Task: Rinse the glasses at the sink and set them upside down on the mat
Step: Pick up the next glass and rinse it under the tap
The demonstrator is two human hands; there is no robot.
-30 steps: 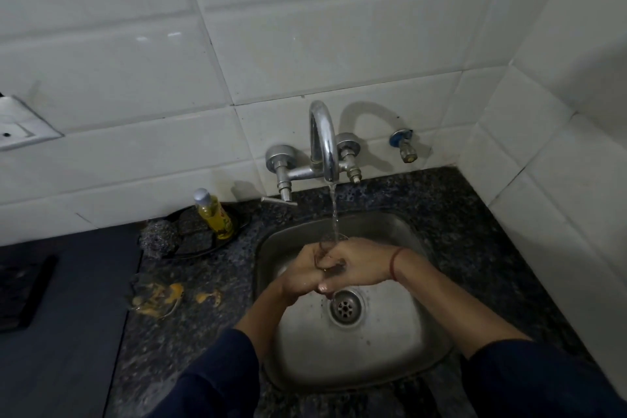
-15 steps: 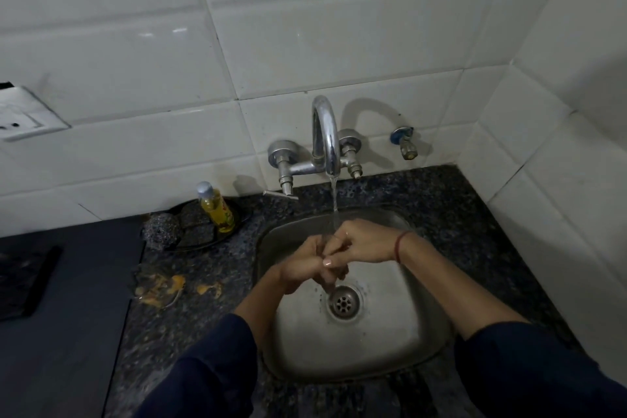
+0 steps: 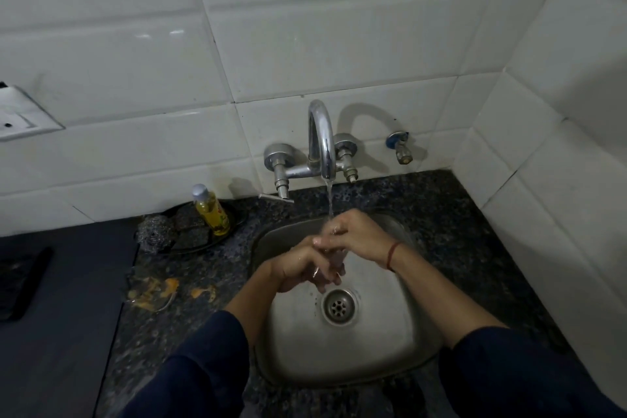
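Now both hands meet over the sink (image 3: 390,366), under water (image 3: 329,200) running from the tap (image 3: 322,139). The left hand (image 3: 298,268) curls its fingers round the glass (image 3: 337,256), a faint clear shape between the palms. The right hand (image 3: 363,236) curls its fingers over its top. A bottle (image 3: 212,210) and scrubbers (image 3: 156,231) sit left of the sink.

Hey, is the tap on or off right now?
On: a thin stream falls from the faucet spout onto the right hand, pressed against the left hand over the sink.
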